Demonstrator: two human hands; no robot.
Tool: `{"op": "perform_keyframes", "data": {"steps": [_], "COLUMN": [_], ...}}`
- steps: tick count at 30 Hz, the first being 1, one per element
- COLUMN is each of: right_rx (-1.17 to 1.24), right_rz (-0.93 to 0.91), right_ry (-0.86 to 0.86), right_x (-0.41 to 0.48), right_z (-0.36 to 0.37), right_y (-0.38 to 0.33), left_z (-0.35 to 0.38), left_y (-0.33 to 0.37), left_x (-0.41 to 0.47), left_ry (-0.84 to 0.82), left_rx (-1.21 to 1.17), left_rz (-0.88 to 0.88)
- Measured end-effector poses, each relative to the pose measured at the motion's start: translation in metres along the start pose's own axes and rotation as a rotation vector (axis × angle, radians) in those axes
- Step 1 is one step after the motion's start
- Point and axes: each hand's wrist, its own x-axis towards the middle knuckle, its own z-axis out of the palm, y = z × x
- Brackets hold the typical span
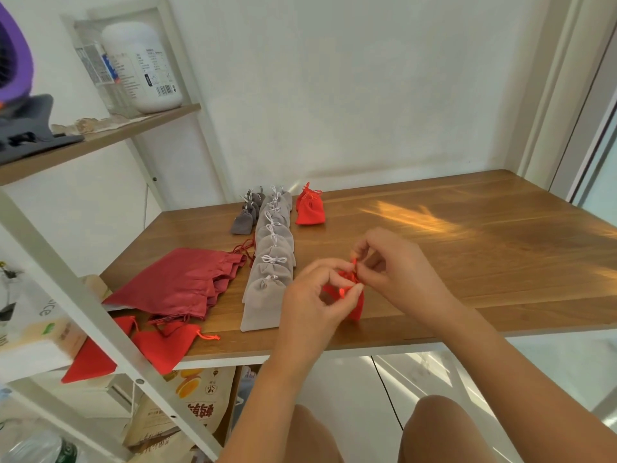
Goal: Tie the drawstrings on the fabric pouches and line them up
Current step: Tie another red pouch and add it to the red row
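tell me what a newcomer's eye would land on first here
First, the hands at the near edge of the brown wooden table: the left hand and right hand pinch the top of a small bright red fabric pouch. Just to their left, a long row of light grey velvet pouches with tied pale cords runs toward the wall. A pile of dark red satin bags lies beside it.

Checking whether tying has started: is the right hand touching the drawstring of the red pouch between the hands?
Touching. In the head view the right hand pinches the red drawstring just above the red pouch; the left hand pinches another loop.
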Motion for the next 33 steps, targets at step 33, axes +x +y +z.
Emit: {"op": "perform_keyframes", "data": {"steps": [33], "right_rx": [0.049], "right_rz": [-0.067], "right_ry": [-0.078], "right_x": [-0.046], "right_z": [0.027], "right_y": [-0.014], "left_z": [-0.039], "left_y": [0.008], "left_x": [-0.009], "left_ry": [-0.494], "left_rx": [-0.218], "left_rz": [-0.591]}}
